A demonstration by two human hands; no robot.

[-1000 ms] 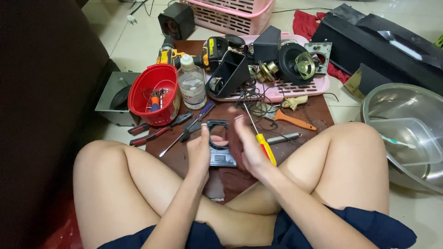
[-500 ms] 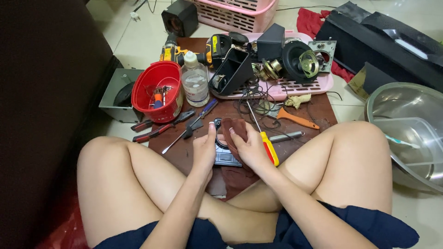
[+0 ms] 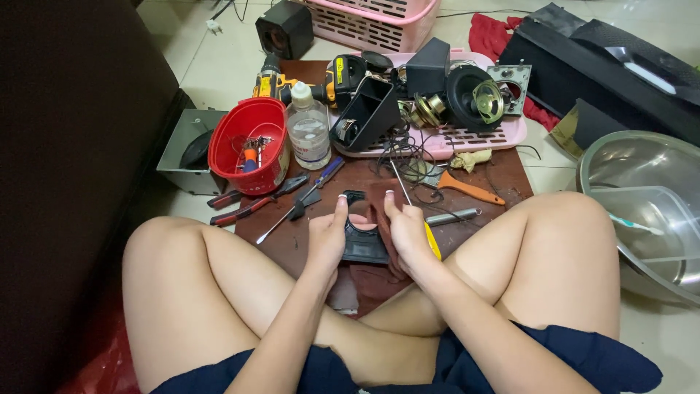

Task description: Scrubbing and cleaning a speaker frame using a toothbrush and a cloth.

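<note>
Left hand (image 3: 328, 237) grip closed on black plastic frame (image 3: 362, 244); right hand (image 3: 405, 230) grip presses dark red cloth (image 3: 380, 211) onto it.

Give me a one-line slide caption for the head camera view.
Seated cross-legged, left hand and right hand hold a black plastic part and dark red cloth beside scattered tools.
</note>
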